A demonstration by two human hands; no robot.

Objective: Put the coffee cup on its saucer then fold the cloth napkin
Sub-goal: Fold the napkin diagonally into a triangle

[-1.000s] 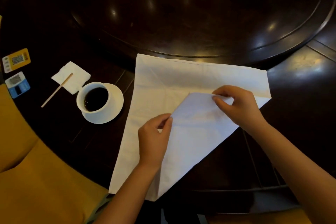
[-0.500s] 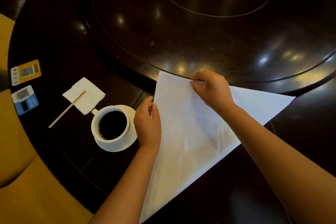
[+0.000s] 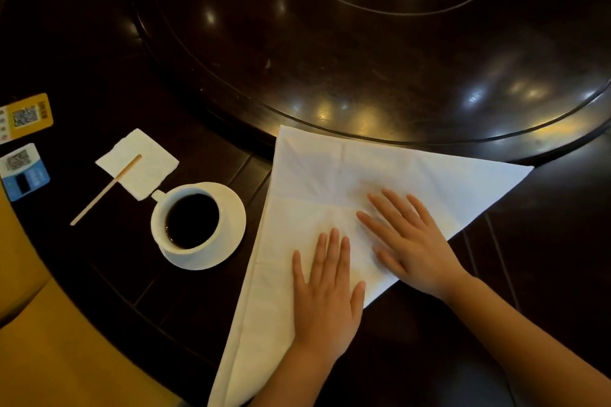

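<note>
i see a plain white cloth napkin [image 3: 347,175], faint fold lines its only pattern. the coffee cup [image 3: 188,225] is white with near-black coffee inside, and its saucer [image 3: 231,231] is white too. the table [image 3: 99,59] is very dark brown, glossy with pale light spots. a small paper napkin [image 3: 148,158] is white, and the stir stick [image 3: 105,190] on it is light tan. one card [image 3: 28,117] is yellow with a black-and-white code square, another card [image 3: 23,172] blue and white. the chair seat [image 3: 49,357] is mustard yellow.
</note>
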